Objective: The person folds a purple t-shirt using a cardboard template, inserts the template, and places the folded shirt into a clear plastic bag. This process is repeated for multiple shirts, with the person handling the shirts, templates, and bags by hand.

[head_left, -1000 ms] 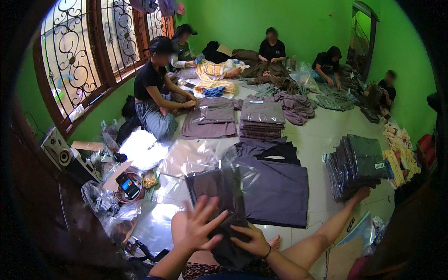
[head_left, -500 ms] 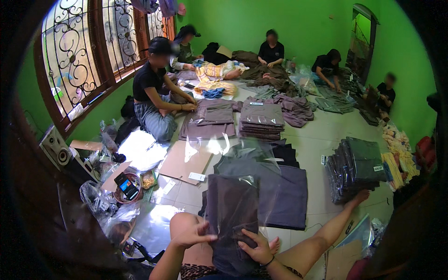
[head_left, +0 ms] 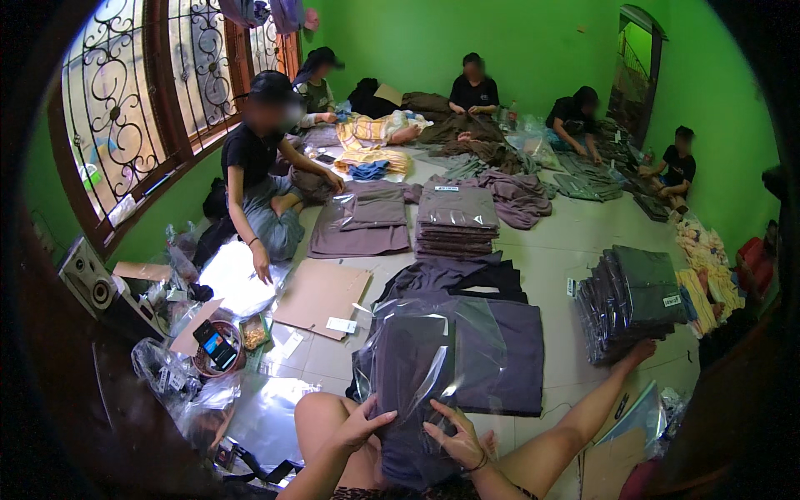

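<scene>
A folded dark grey garment (head_left: pixel 408 375) rests on my lap, partly inside a clear plastic bag (head_left: pixel 454 333) that drapes over its far end. My left hand (head_left: pixel 362 421) grips the garment's near left edge. My right hand (head_left: pixel 457 437) holds its near right edge, fingers spread on the fabric. Beyond it a flat dark grey garment (head_left: pixel 500 358) lies on the tiled floor.
A stack of bagged dark garments (head_left: pixel 629 300) stands at my right, another stack (head_left: pixel 457 221) farther ahead. Cardboard (head_left: pixel 321 292) and a bowl with a phone (head_left: pixel 215 346) lie left. A person in black (head_left: pixel 258 192) sits nearby; several others sit at the far wall.
The garment has come closer onto my lap and both hands have shifted down to its near edges. The clear bag now covers its far part.
</scene>
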`<state>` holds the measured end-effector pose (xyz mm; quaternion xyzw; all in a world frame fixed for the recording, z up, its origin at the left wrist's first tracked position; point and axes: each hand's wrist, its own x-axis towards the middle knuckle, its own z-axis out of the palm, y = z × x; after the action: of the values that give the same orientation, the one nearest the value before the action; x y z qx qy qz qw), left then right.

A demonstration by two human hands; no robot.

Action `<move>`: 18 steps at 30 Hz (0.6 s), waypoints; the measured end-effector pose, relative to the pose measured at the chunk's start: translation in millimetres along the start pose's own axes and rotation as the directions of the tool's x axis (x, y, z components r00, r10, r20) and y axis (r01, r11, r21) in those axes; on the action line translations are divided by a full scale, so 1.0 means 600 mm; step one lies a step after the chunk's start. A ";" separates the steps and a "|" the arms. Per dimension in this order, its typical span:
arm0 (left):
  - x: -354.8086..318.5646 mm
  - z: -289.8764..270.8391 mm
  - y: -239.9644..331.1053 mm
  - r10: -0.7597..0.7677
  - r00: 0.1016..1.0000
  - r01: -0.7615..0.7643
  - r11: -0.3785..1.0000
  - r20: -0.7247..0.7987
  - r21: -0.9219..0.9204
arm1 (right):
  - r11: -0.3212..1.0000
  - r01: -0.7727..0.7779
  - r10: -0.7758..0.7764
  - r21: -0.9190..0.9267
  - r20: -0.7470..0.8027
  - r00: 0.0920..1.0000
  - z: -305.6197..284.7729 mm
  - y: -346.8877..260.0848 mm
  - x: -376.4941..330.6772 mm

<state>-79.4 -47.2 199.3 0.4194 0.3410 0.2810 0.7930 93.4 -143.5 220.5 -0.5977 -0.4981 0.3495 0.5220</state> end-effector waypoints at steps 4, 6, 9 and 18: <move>0.072 0.015 0.002 0.112 0.971 -0.097 0.992 -0.213 0.081 | 0.978 0.123 -0.098 -0.169 0.147 0.984 -0.014 -0.001 0.015; 0.103 0.026 0.003 0.176 0.969 -0.169 0.984 -0.174 0.054 | 0.956 0.098 -0.068 -0.276 0.117 0.991 -0.019 -0.004 0.028; 0.136 0.024 0.004 0.086 0.996 -0.082 0.990 0.029 -0.113 | 0.888 -0.028 0.016 -0.459 -0.030 0.999 -0.030 -0.004 0.056; 0.301 -0.013 -0.170 -0.390 0.916 0.400 0.876 0.092 -0.269 | 0.782 0.017 -0.014 -0.623 0.010 1.000 -0.065 0.112 0.171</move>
<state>40.9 38.5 53.5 0.2287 0.3617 0.1514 0.8910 172.5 -52.8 173.7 -0.7315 -0.5918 0.1628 0.2970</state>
